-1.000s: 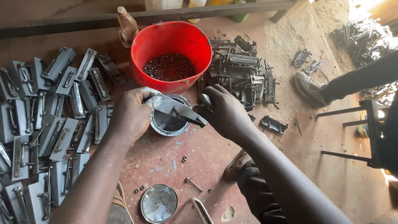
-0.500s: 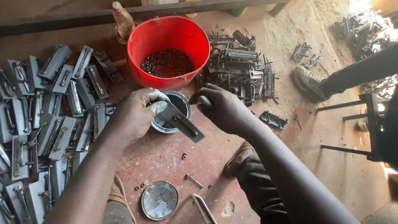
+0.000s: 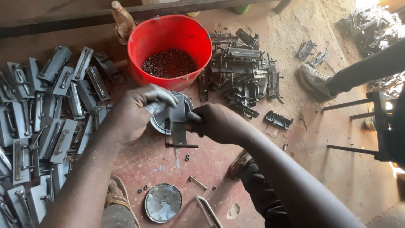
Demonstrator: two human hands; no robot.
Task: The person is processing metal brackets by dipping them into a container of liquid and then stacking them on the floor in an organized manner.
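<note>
My left hand (image 3: 141,110) grips the top of a grey metal latch plate (image 3: 179,124) held upright above the floor. My right hand (image 3: 213,122) closes on the plate's right side, pinching a small part against it. A thin rod sticks out sideways near the plate's lower end. Directly behind the plate sits a small round tin (image 3: 159,122), mostly hidden by my hands. A red bucket (image 3: 168,31) with small dark nuts (image 3: 168,63) in its bottom stands just beyond.
Rows of assembled latch plates (image 3: 46,109) cover the floor at left. A loose heap of metal parts (image 3: 244,71) lies right of the bucket. A round lid (image 3: 163,202), bolts and nuts lie near my feet. Another person's shoe (image 3: 314,80) and leg are at right.
The plate has turned from lying slanted across the tin to standing upright between my hands. Both hands have shifted slightly toward me and to the right.
</note>
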